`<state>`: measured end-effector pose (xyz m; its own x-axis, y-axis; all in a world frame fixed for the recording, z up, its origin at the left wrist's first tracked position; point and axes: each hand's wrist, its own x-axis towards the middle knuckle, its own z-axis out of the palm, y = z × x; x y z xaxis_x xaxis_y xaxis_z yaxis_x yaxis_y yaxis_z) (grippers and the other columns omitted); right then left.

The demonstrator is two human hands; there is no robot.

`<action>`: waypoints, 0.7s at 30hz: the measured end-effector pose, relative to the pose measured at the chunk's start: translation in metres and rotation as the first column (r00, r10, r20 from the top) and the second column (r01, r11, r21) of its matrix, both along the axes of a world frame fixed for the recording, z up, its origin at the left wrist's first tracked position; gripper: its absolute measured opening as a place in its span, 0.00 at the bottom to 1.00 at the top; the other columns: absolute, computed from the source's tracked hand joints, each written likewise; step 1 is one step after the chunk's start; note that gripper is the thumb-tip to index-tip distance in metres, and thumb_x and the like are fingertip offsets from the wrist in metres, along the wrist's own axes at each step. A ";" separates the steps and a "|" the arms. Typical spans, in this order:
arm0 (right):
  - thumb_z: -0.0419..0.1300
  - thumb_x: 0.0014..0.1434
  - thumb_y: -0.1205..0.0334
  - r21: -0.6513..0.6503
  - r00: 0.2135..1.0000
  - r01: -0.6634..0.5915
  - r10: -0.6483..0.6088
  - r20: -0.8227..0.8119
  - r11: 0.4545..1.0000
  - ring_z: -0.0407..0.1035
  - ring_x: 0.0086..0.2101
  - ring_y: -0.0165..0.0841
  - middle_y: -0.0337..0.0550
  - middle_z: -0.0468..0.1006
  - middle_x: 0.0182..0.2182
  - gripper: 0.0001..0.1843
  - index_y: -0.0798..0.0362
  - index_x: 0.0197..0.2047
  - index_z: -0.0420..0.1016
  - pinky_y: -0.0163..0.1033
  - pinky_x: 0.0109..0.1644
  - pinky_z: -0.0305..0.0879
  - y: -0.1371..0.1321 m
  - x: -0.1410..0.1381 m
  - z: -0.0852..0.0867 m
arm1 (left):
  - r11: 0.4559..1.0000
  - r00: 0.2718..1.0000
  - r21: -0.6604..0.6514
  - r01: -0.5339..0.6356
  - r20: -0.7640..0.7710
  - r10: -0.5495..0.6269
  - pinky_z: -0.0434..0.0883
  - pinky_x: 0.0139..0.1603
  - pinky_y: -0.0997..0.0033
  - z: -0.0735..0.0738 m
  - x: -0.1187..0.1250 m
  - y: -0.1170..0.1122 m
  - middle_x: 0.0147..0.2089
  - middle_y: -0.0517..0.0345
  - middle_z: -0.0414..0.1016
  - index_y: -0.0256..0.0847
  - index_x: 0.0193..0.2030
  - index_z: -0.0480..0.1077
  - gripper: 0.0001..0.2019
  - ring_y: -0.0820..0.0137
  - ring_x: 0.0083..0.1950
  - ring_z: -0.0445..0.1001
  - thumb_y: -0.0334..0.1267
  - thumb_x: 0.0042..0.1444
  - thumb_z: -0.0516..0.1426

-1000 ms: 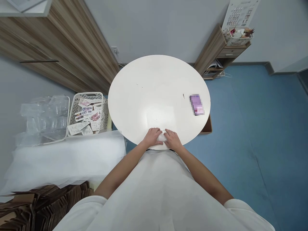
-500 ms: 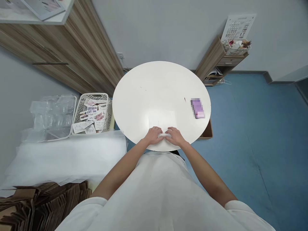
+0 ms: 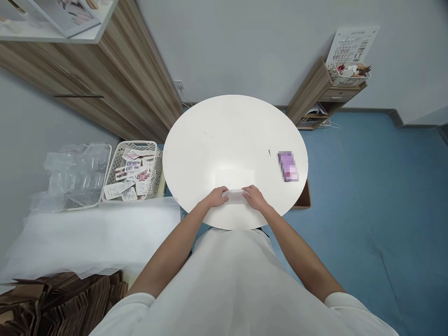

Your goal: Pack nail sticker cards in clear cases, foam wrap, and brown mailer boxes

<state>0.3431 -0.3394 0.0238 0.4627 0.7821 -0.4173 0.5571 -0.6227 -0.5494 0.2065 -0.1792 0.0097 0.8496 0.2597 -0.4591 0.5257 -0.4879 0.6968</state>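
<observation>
A translucent whitish roll [image 3: 235,192], perhaps rolled thin sheet, lies crosswise near the front edge of the round white table [image 3: 231,126]. My left hand [image 3: 217,197] grips its left end with closed fingers. At the other end my right hand [image 3: 255,198] holds it the same way. Just beyond the roll, a pale flat sheet [image 3: 234,177] shows faintly against the tabletop. What the roll contains, if anything, cannot be made out.
A blurred purple object [image 3: 288,166] lies on the table's right side. To the left stand a basket of printed cards [image 3: 154,179], clear plastic boxes [image 3: 75,172], a stack of white sheets [image 3: 91,233] and folded brown cardboard [image 3: 66,303]. Wooden cabinets flank the table.
My hands have moved apart, and more of the roll shows between them. The whole view has shifted slightly downward.
</observation>
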 end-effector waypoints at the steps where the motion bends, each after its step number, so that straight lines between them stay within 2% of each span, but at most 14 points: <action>1: 0.46 0.58 0.60 -0.013 1.000 0.015 -0.015 -0.003 1.000 0.62 0.45 0.37 0.47 0.67 0.45 0.17 0.49 0.50 0.65 0.41 0.46 0.56 0.002 0.002 -0.003 | 1.000 1.000 0.007 -0.027 -0.011 0.027 0.65 0.38 0.70 -0.002 0.001 0.002 0.41 0.55 0.70 0.41 0.41 0.67 0.14 0.66 0.40 0.70 0.39 0.47 0.52; 5: 0.46 0.58 0.63 -0.054 0.998 0.056 -0.057 -0.015 0.997 0.63 0.43 0.37 0.47 0.68 0.44 0.18 0.50 0.52 0.64 0.41 0.46 0.57 0.008 0.007 -0.013 | 0.991 0.992 0.054 -0.121 -0.028 0.123 0.64 0.44 0.69 -0.009 0.003 0.006 0.44 0.53 0.69 0.41 0.41 0.69 0.13 0.64 0.44 0.69 0.41 0.49 0.52; 9: 0.48 0.56 0.64 -0.026 0.994 0.112 -0.112 -0.001 0.993 0.63 0.44 0.36 0.45 0.69 0.44 0.18 0.50 0.50 0.64 0.42 0.48 0.56 0.013 0.011 -0.020 | 0.966 0.965 0.081 -0.244 -0.082 0.250 0.65 0.43 0.70 -0.013 0.003 0.009 0.46 0.54 0.70 0.41 0.46 0.65 0.16 0.65 0.46 0.68 0.41 0.49 0.52; 12: 0.51 0.54 0.62 0.014 0.978 0.191 -0.191 0.081 0.982 0.60 0.47 0.39 0.47 0.66 0.47 0.18 0.51 0.49 0.65 0.44 0.49 0.56 0.008 0.013 -0.022 | 0.927 0.945 0.220 -0.305 -0.052 0.323 0.65 0.45 0.67 -0.012 0.001 0.008 0.48 0.50 0.67 0.39 0.50 0.62 0.19 0.63 0.48 0.66 0.41 0.50 0.52; 14: 0.52 0.52 0.61 0.055 0.950 0.276 -0.281 0.138 0.960 0.55 0.51 0.43 0.49 0.61 0.51 0.21 0.51 0.51 0.62 0.46 0.51 0.54 -0.001 0.014 -0.023 | 0.865 0.938 0.377 -0.331 0.029 0.346 0.63 0.47 0.63 -0.008 -0.002 0.002 0.52 0.47 0.63 0.38 0.52 0.59 0.22 0.60 0.52 0.63 0.40 0.50 0.52; 16: 0.52 0.52 0.58 0.087 0.918 0.375 -0.383 0.104 0.923 0.52 0.53 0.43 0.50 0.57 0.54 0.25 0.52 0.54 0.58 0.48 0.53 0.52 -0.015 0.013 -0.024 | 0.807 0.947 0.498 -0.318 0.125 0.296 0.61 0.50 0.59 -0.004 -0.004 -0.008 0.56 0.45 0.58 0.38 0.54 0.57 0.23 0.57 0.56 0.58 0.39 0.51 0.51; 17: 0.52 0.52 0.57 0.089 0.902 0.424 -0.430 0.051 0.901 0.51 0.54 0.43 0.50 0.56 0.54 0.27 0.52 0.55 0.56 0.47 0.54 0.52 -0.022 0.012 -0.024 | 0.798 0.959 0.532 -0.283 0.162 0.232 0.59 0.51 0.58 -0.002 -0.005 -0.015 0.57 0.45 0.57 0.39 0.55 0.57 0.22 0.57 0.57 0.56 0.38 0.52 0.51; 21: 0.54 0.48 0.55 0.067 0.834 0.543 -0.527 -0.164 0.837 0.54 0.53 0.40 0.51 0.55 0.53 0.32 0.53 0.56 0.54 0.44 0.56 0.53 -0.041 -0.002 -0.026 | 0.822 0.974 0.570 0.001 0.185 -0.130 0.55 0.55 0.58 -0.002 -0.007 -0.048 0.59 0.48 0.55 0.42 0.54 0.58 0.21 0.58 0.59 0.53 0.38 0.52 0.50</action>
